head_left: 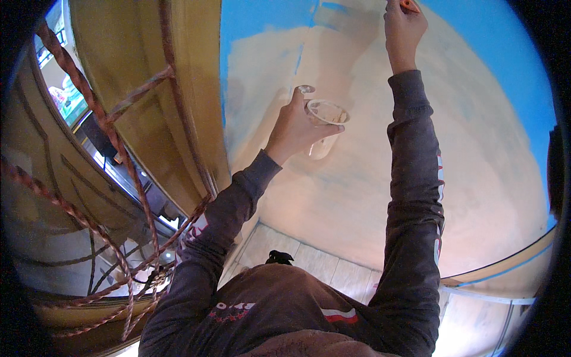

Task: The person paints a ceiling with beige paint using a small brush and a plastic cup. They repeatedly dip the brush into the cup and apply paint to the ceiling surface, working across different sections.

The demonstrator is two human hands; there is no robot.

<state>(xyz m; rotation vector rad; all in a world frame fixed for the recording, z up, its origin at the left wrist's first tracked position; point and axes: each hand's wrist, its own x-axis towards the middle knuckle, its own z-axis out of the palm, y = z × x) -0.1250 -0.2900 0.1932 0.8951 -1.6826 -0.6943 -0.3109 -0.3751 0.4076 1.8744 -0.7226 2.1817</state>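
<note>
Beige wall (380, 184) edged in blue, with a clear cup (327, 112) held before it

Dark sleeves reach up from the lower edge toward the broad painted surface. The left hand (300, 128) is closed around the cup, which sits near the middle of the view, its round mouth tipped toward the camera and its lower part showing beneath the thumb. Pale smears mark the cup's inside. Beside the fingers, at the upper left of the rim, is a small clear rounded piece (306, 89); whether it belongs to the cup, I cannot tell.

The right hand (404, 28) is higher, at the top edge of the view, with its fingers curled around an orange object (410, 6). Only a short part of that object shows, so its kind and its far end cannot be made out.

Bright blue paint (262, 21) spreads along the top of the wall and down its right side, meeting the beige in an uneven border, and soft shadows fall near both hands. To the left, brown twisted ropes (77, 74) cross and join in front of golden-brown panels (122, 53). Below the wall lie pale planks (318, 260), just beyond the person's dark top (279, 294).
</note>
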